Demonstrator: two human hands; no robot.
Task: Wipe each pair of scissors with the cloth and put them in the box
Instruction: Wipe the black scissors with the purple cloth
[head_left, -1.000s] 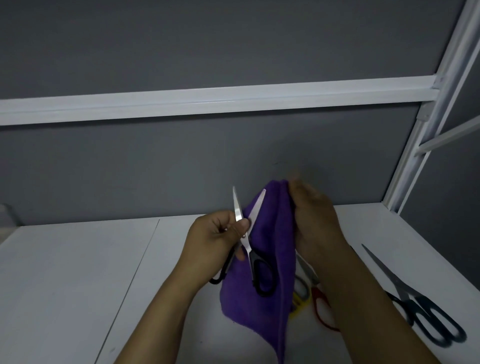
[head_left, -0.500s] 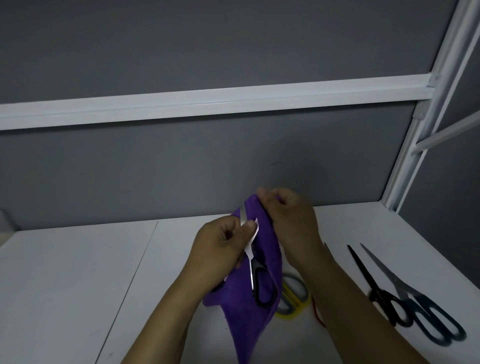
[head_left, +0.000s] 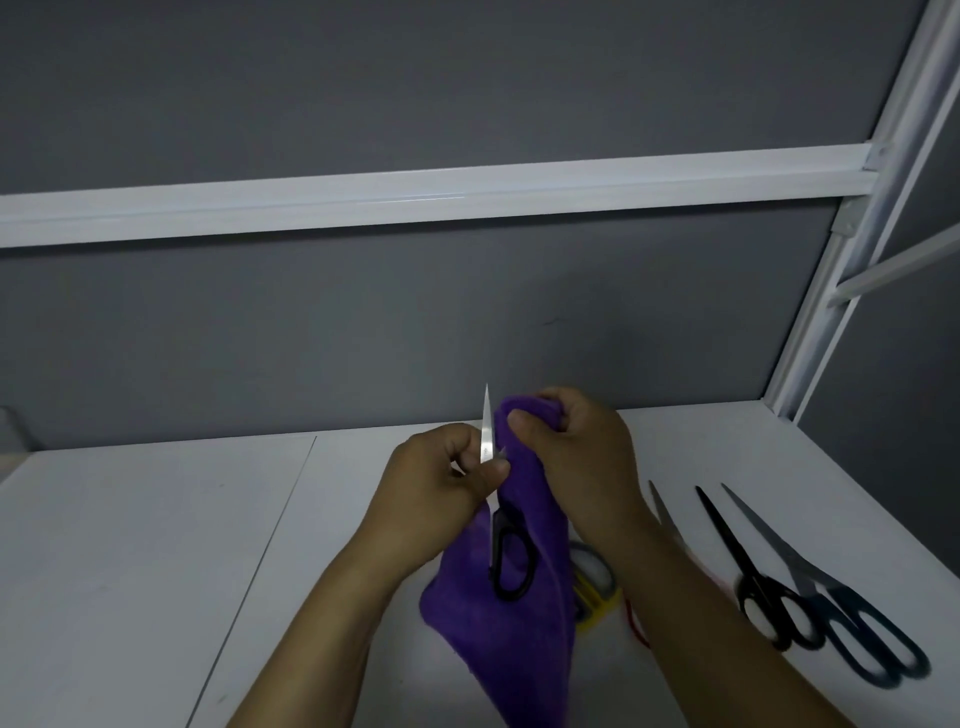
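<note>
Held scissors (head_left: 511, 561): black plastic loop handle, bright steel blade, point up; a small mark on the blade near the pivot is too small to read. Left hand (head_left: 441, 478) pinches the scissors at the pivot between thumb and curled fingers. Right hand (head_left: 576, 447) grips the bunched top of the purple cloth (head_left: 519, 639), which touches the exposed blade; whether a second blade lies inside the fold cannot be told. The cloth has a soft pile and hangs in a long fold behind the handle.

Flat on the white table (head_left: 156, 545), right of the hands, points away from the person:
- yellow-handled scissors (head_left: 595, 584), partly behind the cloth;
- red-handled scissors (head_left: 661, 512), mostly under the right forearm;
- black scissors (head_left: 748, 566);
- dark blue scissors (head_left: 857, 629), nearest the table's right edge, handles overlapping the black pair's.

The table is smooth and matt, with a seam left of the left forearm; its rear edge meets a grey wall panel (head_left: 363, 338), crossed by a white rail (head_left: 415, 200).
</note>
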